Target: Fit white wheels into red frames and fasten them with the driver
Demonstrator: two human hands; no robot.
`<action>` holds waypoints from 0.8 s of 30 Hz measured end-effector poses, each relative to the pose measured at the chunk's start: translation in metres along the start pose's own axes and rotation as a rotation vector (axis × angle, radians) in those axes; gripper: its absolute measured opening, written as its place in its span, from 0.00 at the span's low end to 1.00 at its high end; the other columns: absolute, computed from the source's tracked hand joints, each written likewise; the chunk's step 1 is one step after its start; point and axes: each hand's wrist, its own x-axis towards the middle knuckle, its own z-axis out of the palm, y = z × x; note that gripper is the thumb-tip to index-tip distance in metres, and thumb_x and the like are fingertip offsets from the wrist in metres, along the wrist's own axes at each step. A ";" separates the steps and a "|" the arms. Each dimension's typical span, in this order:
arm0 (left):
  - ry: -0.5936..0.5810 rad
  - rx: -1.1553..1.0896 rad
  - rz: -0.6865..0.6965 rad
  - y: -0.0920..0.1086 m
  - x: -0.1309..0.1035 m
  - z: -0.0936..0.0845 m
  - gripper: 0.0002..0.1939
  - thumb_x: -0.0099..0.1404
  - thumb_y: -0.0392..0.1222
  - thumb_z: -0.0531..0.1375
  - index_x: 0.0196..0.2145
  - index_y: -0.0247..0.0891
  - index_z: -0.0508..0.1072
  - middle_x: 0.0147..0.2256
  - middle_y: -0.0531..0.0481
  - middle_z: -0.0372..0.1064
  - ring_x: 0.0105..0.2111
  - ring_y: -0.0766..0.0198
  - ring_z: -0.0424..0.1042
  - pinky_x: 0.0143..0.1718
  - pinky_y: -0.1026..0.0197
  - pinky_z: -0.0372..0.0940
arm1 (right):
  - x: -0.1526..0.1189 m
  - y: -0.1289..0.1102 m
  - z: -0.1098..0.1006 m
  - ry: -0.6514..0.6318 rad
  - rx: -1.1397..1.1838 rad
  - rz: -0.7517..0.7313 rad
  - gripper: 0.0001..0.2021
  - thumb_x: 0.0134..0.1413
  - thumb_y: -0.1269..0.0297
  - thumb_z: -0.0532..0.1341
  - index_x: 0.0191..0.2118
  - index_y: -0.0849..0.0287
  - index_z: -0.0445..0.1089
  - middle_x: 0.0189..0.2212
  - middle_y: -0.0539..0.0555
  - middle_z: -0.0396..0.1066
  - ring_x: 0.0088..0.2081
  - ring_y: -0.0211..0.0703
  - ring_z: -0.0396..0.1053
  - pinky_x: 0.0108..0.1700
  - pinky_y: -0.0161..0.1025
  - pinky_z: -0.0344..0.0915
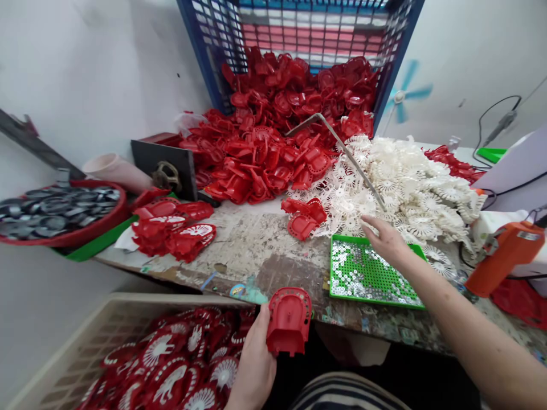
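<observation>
My left hand [255, 360] holds a red plastic part [289, 320] upright at the table's front edge, its hollow side with a ring of small holes facing me. My right hand [387, 242] reaches over the green tray [374, 273] of small silvery washers, fingertips at the near edge of the pile of white slotted discs [410, 171]. Its fingers are apart and I see nothing held. A few red parts [304, 219] lie just left of the white pile. Behind them spreads a large heap of red parts [260, 159].
A bent metal bar [350, 156] stands over the piles. A blue crate [204, 62] rises behind. On the left are a red bowl [122, 202] of dark rings and stacked red parts [171, 228]; below, a crate [81, 336] of assembled pieces. An orange tool [504, 256] stands right.
</observation>
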 end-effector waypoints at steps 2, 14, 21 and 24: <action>-0.006 -0.016 -0.062 0.001 -0.002 -0.001 0.29 0.61 0.62 0.60 0.47 0.34 0.78 0.43 0.40 0.79 0.57 0.45 0.70 0.59 0.47 0.64 | -0.001 0.021 -0.013 -0.020 -0.057 0.094 0.19 0.62 0.63 0.53 0.54 0.61 0.72 0.51 0.61 0.73 0.54 0.53 0.70 0.58 0.50 0.66; -0.084 -0.111 -0.220 0.011 -0.019 0.019 0.35 0.53 0.69 0.63 0.45 0.36 0.79 0.48 0.41 0.78 0.57 0.46 0.69 0.61 0.45 0.62 | 0.030 0.057 -0.010 -0.153 -0.168 0.408 0.22 0.49 0.43 0.63 0.37 0.58 0.76 0.34 0.61 0.75 0.45 0.62 0.72 0.50 0.57 0.65; -0.118 -0.112 -0.239 0.004 -0.022 0.011 0.35 0.57 0.67 0.61 0.48 0.33 0.78 0.51 0.40 0.76 0.59 0.46 0.68 0.63 0.46 0.60 | 0.016 0.056 -0.017 0.031 0.029 0.370 0.31 0.44 0.61 0.67 0.55 0.69 0.66 0.49 0.68 0.69 0.52 0.58 0.67 0.52 0.46 0.65; -0.133 -0.137 -0.246 0.002 -0.023 0.009 0.34 0.57 0.66 0.62 0.49 0.34 0.78 0.53 0.41 0.74 0.59 0.47 0.67 0.63 0.46 0.59 | -0.001 0.051 -0.027 0.136 0.106 0.339 0.28 0.45 0.64 0.65 0.54 0.68 0.66 0.49 0.69 0.66 0.52 0.58 0.64 0.54 0.47 0.62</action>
